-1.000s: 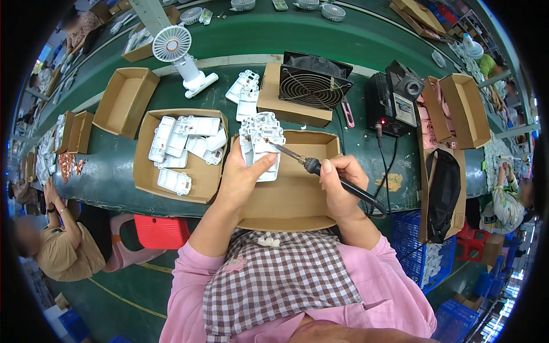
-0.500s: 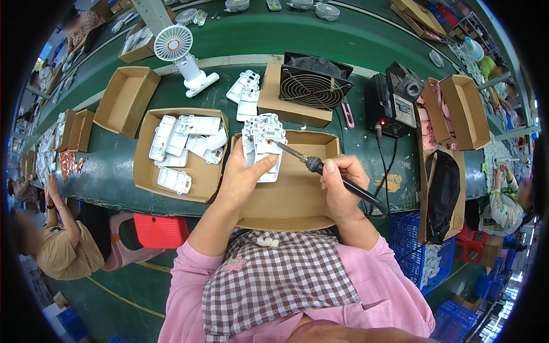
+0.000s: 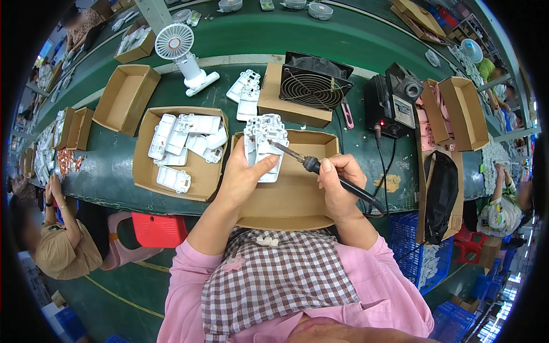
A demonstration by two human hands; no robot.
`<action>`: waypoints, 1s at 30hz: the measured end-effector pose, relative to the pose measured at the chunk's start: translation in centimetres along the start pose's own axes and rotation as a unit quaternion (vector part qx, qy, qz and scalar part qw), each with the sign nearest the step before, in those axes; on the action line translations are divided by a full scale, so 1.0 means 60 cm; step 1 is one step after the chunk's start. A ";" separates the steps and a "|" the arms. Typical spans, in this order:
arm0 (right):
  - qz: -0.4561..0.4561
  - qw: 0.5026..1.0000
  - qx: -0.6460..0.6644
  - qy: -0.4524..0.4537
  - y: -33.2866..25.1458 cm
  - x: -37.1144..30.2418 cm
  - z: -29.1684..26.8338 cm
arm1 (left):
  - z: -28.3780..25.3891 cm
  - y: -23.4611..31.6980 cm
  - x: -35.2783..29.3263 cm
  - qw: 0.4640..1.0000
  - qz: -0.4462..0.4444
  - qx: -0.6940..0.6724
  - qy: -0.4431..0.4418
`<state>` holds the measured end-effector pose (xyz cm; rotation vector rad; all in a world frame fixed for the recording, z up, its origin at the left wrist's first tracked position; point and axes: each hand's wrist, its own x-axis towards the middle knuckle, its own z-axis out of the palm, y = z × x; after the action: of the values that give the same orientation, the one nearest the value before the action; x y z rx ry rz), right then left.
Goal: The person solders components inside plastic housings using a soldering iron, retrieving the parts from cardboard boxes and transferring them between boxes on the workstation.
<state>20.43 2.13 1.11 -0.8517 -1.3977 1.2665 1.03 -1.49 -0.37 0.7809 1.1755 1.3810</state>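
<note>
solder joint (image 3: 269,142) too small

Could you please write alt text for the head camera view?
A person's left hand holds a white plastic part over a cardboard tray while the right hand touches a soldering iron to it.

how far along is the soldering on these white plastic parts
Hard to call any finished: the box in front lies bare under the hands. In hand: the left hand holds one white plastic part while the right hand puts the soldering iron tip to it. Left: a box of white parts waits to the left, and a few more lie on the green table.
</note>
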 end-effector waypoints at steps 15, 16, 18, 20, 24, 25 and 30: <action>-0.066 0.993 0.080 0.055 0.011 -0.005 -0.006 | -0.001 0.007 -0.002 0.996 -0.043 -0.078 -0.020; -0.073 0.991 0.094 0.061 0.010 -0.005 -0.007 | -0.002 0.010 -0.003 0.996 -0.043 -0.077 -0.021; -0.082 0.988 0.108 0.069 0.011 -0.005 -0.008 | -0.002 0.022 -0.006 0.978 -0.101 -0.174 -0.059; -0.112 0.986 0.106 0.057 0.014 -0.004 -0.011 | -0.002 0.031 -0.003 0.960 -0.129 -0.240 -0.061; -0.098 0.987 0.109 0.069 0.009 -0.007 -0.009 | 0.002 0.028 -0.001 0.947 -0.162 -0.273 -0.044; -0.098 0.987 0.110 0.068 0.010 -0.006 -0.009 | 0.003 0.026 -0.001 0.957 -0.160 -0.239 -0.034; -0.099 0.987 0.115 0.057 0.009 -0.007 -0.011 | 0.005 0.026 -0.004 0.967 -0.148 -0.207 -0.027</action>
<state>21.10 2.02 0.42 -0.6028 -1.1865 1.1795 0.84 -1.49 1.23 0.3278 0.8766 1.2831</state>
